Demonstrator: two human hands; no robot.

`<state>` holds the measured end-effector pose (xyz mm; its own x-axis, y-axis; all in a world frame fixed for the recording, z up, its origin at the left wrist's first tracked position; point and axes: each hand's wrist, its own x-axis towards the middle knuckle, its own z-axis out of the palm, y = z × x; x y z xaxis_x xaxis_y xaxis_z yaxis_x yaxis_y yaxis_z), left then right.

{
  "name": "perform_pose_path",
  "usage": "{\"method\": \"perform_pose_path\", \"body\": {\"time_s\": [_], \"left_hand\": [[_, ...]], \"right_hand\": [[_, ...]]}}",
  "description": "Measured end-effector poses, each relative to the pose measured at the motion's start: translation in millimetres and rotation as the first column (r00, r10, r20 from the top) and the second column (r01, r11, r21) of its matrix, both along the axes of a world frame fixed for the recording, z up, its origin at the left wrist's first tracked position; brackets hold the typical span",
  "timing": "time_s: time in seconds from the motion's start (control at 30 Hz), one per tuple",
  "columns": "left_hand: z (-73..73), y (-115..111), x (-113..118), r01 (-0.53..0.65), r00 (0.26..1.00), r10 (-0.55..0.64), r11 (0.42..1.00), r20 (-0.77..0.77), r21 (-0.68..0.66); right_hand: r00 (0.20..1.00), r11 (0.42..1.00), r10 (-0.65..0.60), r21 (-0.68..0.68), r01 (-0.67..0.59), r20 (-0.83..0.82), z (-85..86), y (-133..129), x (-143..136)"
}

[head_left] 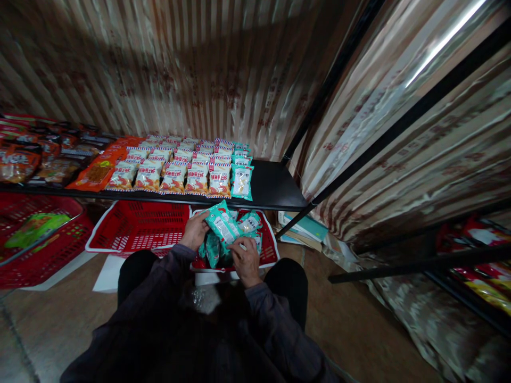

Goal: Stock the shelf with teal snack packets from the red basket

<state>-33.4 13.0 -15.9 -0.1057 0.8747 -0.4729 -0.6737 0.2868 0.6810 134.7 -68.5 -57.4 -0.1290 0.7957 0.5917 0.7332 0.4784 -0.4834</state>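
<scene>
My left hand [195, 231] grips the upper left edge of a teal snack bag [224, 223], which is held tilted over a red basket [270, 242] between my knees. At the bag's lower edge my right hand [245, 259] has its fingers closed, pinching the packaging. More teal bags [250, 222] with pale fronts lie in the basket, partly hidden by the held bag and my hands. Directly above, on the black shelf, a row of matching teal bags [241, 181] stands at the right end of the stocked goods.
Rows of white-and-orange snack bags [173, 177] and orange packets [96, 169] fill the black shelf [275, 186] leftward. Two more red baskets [143, 226] stand left. Black metal posts [359, 143] slant at right, near cartons [305, 226] on the floor.
</scene>
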Motion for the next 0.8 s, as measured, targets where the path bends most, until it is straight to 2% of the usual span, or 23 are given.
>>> {"method": "perform_pose_path", "body": {"time_s": [0.17, 0.27, 0.33, 0.4, 0.47, 0.53, 0.67, 0.8], "left_hand": [[-3.2, 5.3, -3.6, -0.025, 0.999, 0.026, 0.999, 0.033, -0.033], [-3.1, 6.3, -5.9, -0.035, 0.998, 0.037, 0.998, 0.051, -0.049], [-2.1, 5.6, -7.2, -0.041, 0.997, 0.044, 0.998, 0.059, -0.058], [-1.3, 4.5, -8.2, -0.045, 0.997, 0.048, 0.997, 0.061, -0.064], [-1.5, 3.6, -9.2, -0.048, 0.997, 0.051, 0.997, 0.056, -0.059], [-2.9, 3.1, -9.8, -0.052, 0.997, 0.054, 0.997, 0.05, -0.054], [-7.5, 2.9, -9.6, -0.035, 0.998, 0.037, 0.998, 0.044, -0.052], [-11.3, 2.1, -8.6, -0.028, 0.998, 0.031, 0.997, 0.046, -0.066]], "right_hand": [[0.966, 0.992, -0.121, -0.058, 0.111, -0.228, 0.1, -0.7, -3.3], [0.876, 0.98, -0.157, -0.182, 0.081, -0.456, -1.5, 1.8, -5.9], [0.727, 0.95, -0.232, -0.312, 0.026, -0.646, -3.4, 5.6, -7.5], [0.517, 0.906, -0.334, -0.42, -0.056, -0.788, -5.1, 10.1, -9.1], [0.344, 0.868, -0.403, -0.473, -0.149, -0.848, -5.8, 13.7, -10.8], [0.243, 0.842, -0.432, -0.485, -0.237, -0.868, -5.4, 15.4, -12.3], [0.14, 0.809, -0.482, -0.501, -0.307, -0.865, -4.7, 15.2, -14.2], [0.152, 0.783, -0.522, -0.542, -0.305, -0.839, -5.4, 15.6, -14.3]]}}
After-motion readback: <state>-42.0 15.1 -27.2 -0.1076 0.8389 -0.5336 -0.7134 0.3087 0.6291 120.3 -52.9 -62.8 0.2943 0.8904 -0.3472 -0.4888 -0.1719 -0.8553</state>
